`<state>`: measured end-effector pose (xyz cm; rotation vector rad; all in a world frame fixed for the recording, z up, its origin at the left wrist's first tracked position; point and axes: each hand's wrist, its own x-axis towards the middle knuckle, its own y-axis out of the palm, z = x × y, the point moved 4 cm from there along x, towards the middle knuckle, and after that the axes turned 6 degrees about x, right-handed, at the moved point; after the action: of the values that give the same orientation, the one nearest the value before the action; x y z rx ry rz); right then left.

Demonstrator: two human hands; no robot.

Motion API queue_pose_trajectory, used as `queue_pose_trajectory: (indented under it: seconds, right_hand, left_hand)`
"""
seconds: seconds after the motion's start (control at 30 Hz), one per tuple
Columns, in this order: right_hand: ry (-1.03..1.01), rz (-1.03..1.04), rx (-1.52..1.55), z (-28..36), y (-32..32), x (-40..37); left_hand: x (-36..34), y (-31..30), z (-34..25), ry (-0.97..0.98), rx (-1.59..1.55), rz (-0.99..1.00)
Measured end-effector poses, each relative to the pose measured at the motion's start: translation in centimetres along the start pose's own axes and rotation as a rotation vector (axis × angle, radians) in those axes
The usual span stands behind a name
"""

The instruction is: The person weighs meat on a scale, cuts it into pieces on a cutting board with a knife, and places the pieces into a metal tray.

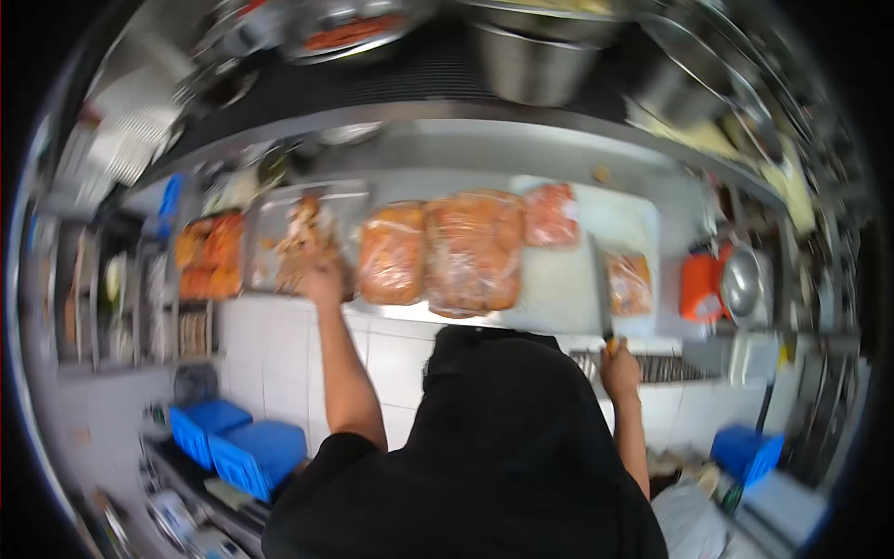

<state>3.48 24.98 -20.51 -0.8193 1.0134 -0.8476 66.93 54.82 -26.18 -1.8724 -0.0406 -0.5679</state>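
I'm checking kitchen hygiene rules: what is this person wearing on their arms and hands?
Both hands are bare: no gloves show on the left hand or the right hand. A black short sleeve covers the left upper arm, ending above the elbow; both forearms are uncovered. The picture is too blurred to tell any ring, watch or wristband.

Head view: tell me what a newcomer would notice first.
A row of clear bags full of orange meat lies across the middle, partly on a white board. The left hand reaches to a tray of the same meat at the left. The right hand grips a knife by the board's right edge, blade pointing away.
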Motion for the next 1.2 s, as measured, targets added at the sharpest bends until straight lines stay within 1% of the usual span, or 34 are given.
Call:
queue_pose_trajectory:
  seconds: [0.03, 0.07, 0.1, 0.13, 0.2, 0.27, 0.3, 0.37, 0.43, 0.5, 0.57, 0.6, 0.63, 0.67, 0.73, 0.77, 0.83, 0.93, 1.03, 1.13, 1.2]
  right_hand:
    - [0.001, -0.033, -0.013, -0.1, 0.3, -0.2]
    - [0.005, -0.068, -0.029, -0.2, 0.3, -0.5]
    - [0.019, -0.066, 0.0, 0.6, -0.6, -1.2]
    - [0.016, -0.061, 0.031, 1.5, -1.7, -1.8]
    - [0.024, -0.12, 0.07, 2.5, -3.2, -3.2]
    - [0.065, -0.221, 0.151, 2.3, -4.4, -4.5]
    - [0.098, -0.27, 0.189, 1.7, -4.7, -4.9]
    - [0.16, -0.356, 0.254, -0.3, -4.6, -5.3]
    - [0.213, -0.383, 0.281, -2.8, -3.8, -5.6]
    - [0.275, -0.383, 0.329, -3.9, -3.8, -6.0]
    - [0.287, -0.346, 0.357, -4.2, -3.4, -6.3]
    - [0.295, -0.328, 0.37, -4.5, -3.3, -6.6]
    - [0.348, -0.261, 0.382, -3.9, -3.5, -6.9]
    - [0.302, -0.247, 0.395, -4.7, -2.2, -6.6]
    - [0.317, -0.213, 0.397, -3.9, -2.0, -6.8]
    - [0.292, -0.235, 0.383, -4.1, -1.5, -6.7]
    - [0.321, -0.251, 0.41, -4.4, -2.0, -6.9]
    - [0.34, -0.278, 0.458, -4.3, -3.4, -7.9]
    - [0.257, -0.255, 0.432, -2.9, -5.8, -8.6]
    - [0.165, -0.223, 0.38, 0.1, -8.1, -9.0]
    - [0.118, -0.206, 0.328, 2.0, -8.8, -8.8]
  left_hand:
    - [0.3, -1.6, -1.8, -0.051, -0.001, 0.04]
    - [0.4, -5.0, -6.0, -0.089, 0.088, 0.074]
    - [0.4, -3.3, -5.7, -0.008, 0.249, -0.087]
    - [0.6, -4.9, -8.5, -0.058, 0.013, -0.026]
    - [0.6, -7.8, -15.1, 0.146, -0.254, -0.052]
    - [-0.7, -10.6, -22.1, 0.382, -0.38, -0.006]
    - [-2.1, -11.2, -25.6, 0.495, -0.439, 0.013]
    - [-5.6, -11.0, -31.7, 0.648, -0.546, 0.114]
    - [-9.4, -12.7, -39.2, 0.864, -0.579, 0.45]
    - [-14.1, -13.0, -44.5, 1.15, -0.574, 0.675]
    - [-18.4, -12.7, -49.1, 1.426, -0.61, 0.771]
    - [-20.9, -10.8, -51.2, 1.559, -0.561, 0.699]
    - [-22.9, -8.7, -53.0, 1.688, -0.512, 0.619]
    - [-24.1, -7.6, -54.5, 1.77, -0.445, 0.606]
    - [-25.5, -6.9, -56.8, 1.925, -0.305, 0.57]
    - [-25.8, -6.4, -57.4, 1.924, -0.262, 0.64]
    - [-25.3, -6.8, -58.2, 1.917, -0.166, 0.782]
    - [-24.4, -8.1, -55.8, 1.592, -0.125, 0.944]
    - [-24.0, -7.7, -51.6, 1.289, -0.367, 0.956]
    - [-23.0, -7.3, -48.6, 1.133, -0.63, 0.973]
    - [-22.1, -6.8, -47.6, 1.064, -0.692, 1.053]
